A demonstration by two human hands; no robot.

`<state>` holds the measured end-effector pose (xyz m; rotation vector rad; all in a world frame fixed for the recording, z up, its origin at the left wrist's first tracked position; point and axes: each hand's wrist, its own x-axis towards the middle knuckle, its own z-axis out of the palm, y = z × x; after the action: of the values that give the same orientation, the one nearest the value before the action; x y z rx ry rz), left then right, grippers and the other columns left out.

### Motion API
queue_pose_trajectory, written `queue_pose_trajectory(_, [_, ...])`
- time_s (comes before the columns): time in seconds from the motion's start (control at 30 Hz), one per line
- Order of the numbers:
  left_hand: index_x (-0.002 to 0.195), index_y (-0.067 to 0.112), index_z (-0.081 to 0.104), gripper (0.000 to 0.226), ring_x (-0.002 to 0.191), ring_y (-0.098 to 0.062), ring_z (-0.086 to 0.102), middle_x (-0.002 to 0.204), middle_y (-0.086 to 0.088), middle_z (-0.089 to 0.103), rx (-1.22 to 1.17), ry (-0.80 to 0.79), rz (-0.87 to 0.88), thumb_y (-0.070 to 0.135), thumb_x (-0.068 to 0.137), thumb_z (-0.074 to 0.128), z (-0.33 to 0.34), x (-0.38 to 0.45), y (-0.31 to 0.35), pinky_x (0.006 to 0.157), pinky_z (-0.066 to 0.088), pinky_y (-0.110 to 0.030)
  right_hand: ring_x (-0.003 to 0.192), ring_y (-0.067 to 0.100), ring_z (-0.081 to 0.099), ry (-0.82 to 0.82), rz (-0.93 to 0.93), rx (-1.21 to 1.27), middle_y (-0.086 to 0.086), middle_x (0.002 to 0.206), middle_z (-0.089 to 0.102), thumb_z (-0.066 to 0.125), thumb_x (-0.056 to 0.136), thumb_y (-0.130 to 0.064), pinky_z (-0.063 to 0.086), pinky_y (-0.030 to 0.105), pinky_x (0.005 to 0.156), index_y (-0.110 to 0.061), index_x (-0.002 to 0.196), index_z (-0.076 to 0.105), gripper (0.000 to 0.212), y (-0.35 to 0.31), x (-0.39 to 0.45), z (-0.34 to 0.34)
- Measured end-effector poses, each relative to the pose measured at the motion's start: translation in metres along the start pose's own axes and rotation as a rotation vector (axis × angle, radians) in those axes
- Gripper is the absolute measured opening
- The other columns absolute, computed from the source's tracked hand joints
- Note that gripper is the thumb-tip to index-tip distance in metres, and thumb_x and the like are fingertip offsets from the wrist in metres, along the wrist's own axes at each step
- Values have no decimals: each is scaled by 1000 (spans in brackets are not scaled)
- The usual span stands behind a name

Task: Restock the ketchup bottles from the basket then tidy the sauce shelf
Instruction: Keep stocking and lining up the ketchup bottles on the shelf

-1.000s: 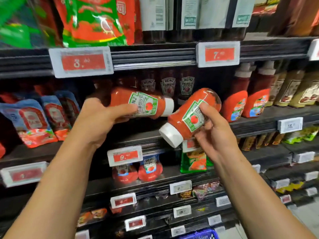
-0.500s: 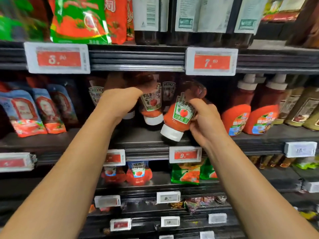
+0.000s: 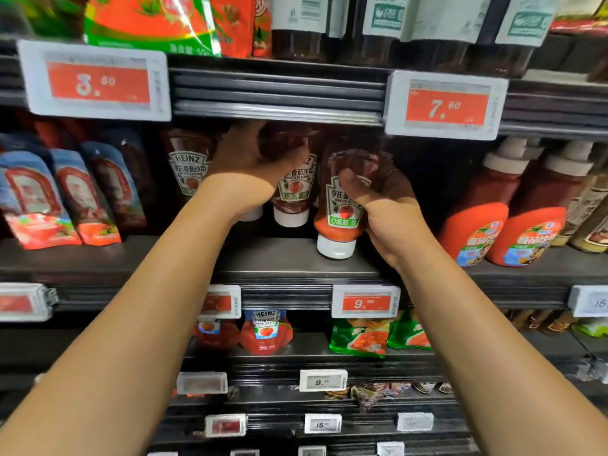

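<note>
On the middle shelf, entries run near to far.

Shelf edge: the shelf [image 3: 289,258] carries a 9.90 tag [image 3: 366,301] on its front rail, just below the front bottle.

Right hand: the right hand [image 3: 383,205] is wrapped round the front bottle [image 3: 342,209], thumb laid across the label, fingers hidden behind the body.

Front bottle: held cap-down and about upright; the white cap [image 3: 335,246] is at or just above the shelf, and contact cannot be told.

Left hand: the left hand [image 3: 253,166] is curled over the top of the rear bottle [image 3: 294,189], deeper in and just under the upper shelf rail.

Rear bottle: upright on its cap, label forward, beside a third bottle [image 3: 189,169] to its left.

Handling, judged: squeezable plastic, full, so moderately heavy and yielding under pressure. The glossy wall and label are likely slippery. The broad flat faces at mid-body are judged the best hold; hard squeezing near the cap is to be avoided.

Stability, judged: a narrow cap as base makes tipping likely, so release is best made only once the cap sits flat.

Far right: two larger bottles [image 3: 500,225] stand well apart.

Basket: not in view.
</note>
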<state>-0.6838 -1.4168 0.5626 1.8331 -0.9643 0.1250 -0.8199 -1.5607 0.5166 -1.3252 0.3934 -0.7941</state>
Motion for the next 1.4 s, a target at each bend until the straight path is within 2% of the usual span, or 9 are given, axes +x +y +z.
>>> queue_pose_trajectory(0.13, [134,23,58,54,125,-22,56,134,-2,61,136,-17,54,48,88,71,1,4,-1,107,42,-32,112,33,69,0,-52,-53,15,122,71,79,81,-17,53,57,99,-5,129,59,54,-2,6,1])
queue_pose_trajectory(0.27, [130,27,61,42,116,-21,59,125,0,66,208,-26,131,33,90,72,6,-1,1,91,33,-17,107,31,71,11,-83,-18,15,119,71,71,91,-10,55,50,95,0,132,56,45,-2,13,-6])
queue_pose_trajectory(0.57, [144,26,47,59,125,-30,55,137,-5,59,380,-58,127,32,91,72,15,-8,4,99,39,-29,94,6,73,31,-197,-231,-2,108,73,76,88,-8,57,22,78,-5,128,55,45,7,28,-9])
queue_pose_trajectory(0.67, [150,28,39,69,137,-32,43,149,-7,47,500,-71,122,37,91,71,12,-11,8,110,38,-40,101,9,71,30,-195,-357,-1,115,73,83,83,-20,59,33,90,-14,128,57,52,11,30,-14])
queue_pose_trajectory(0.77, [154,30,33,78,138,-36,42,156,-7,38,663,-20,172,38,88,73,6,-20,12,108,42,-47,102,5,70,17,-188,-556,-9,115,72,87,76,-32,57,37,96,-23,129,57,62,17,26,-21])
queue_pose_trajectory(0.9, [153,24,36,89,140,-43,37,153,-13,42,737,125,332,29,77,82,1,-29,23,112,37,-52,117,13,64,79,-283,-590,0,133,62,93,64,-28,52,40,104,-28,142,44,93,22,16,-25])
queue_pose_trajectory(1.03, [155,23,30,99,144,-41,29,158,-11,33,823,-51,358,26,74,87,6,-15,25,116,30,-51,138,30,41,155,-540,-957,8,152,34,92,56,-46,40,39,113,-31,153,33,114,4,9,-24])
queue_pose_trajectory(1.17, [158,20,24,98,146,-38,25,160,-10,28,826,-115,374,19,79,83,18,-12,13,116,29,-48,142,40,29,15,-591,-1198,8,158,31,95,60,-31,33,51,117,-31,155,34,114,-12,9,-17])
queue_pose_trajectory(1.4, [158,11,22,93,146,-42,26,159,-17,29,849,-49,481,13,83,76,23,-8,-7,120,21,-47,151,29,26,-45,-437,-1112,0,167,18,91,66,-9,29,37,121,-38,155,29,113,-14,17,-15])
